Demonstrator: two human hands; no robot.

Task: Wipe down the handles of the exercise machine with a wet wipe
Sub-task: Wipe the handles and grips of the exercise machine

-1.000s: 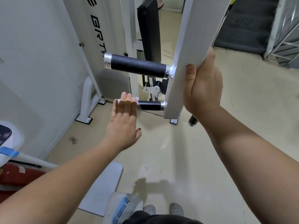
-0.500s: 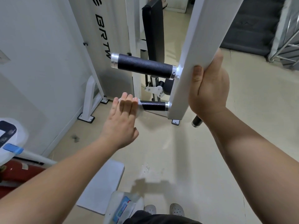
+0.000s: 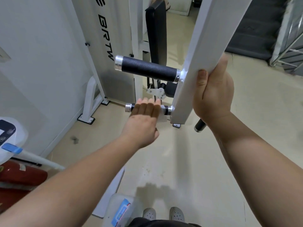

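Gripping hand: the right hand (image 3: pixel 213 94) is clasped on the edge of the machine's white bar (image 3: pixel 205 38), with the thumb flat on the front face and the fingers curled behind it.
Flat hand: the left hand (image 3: pixel 144 118) lies palm-down across the lower handle (image 3: pixel 167 110), fingers straight and close together. The thumb sticks out below the handle and is not wrapped round it.
Wet wipe: a white scrap (image 3: pixel 162 117) shows at the index-finger side of the left hand, against the lower handle. The rest is hidden under the fingers.
Lower handle: it juts left from the foot of the white bar. Only its silver end cap and a short black stretch next to the bar show past the fingers.
Upper handle: (image 3: pixel 147 68) black with silver ends, parallel above the lower one, bare. It is apart from the left hand and ends just beside the right thumb.
Third handle: a black end (image 3: pixel 200 125) pokes out beneath the right wrist.
Floor: a plastic pack with a blue label (image 3: pixel 122 212) sits near the person's shoes (image 3: pixel 177 213), and a red cylinder (image 3: pixel 21 176) lies at the left.
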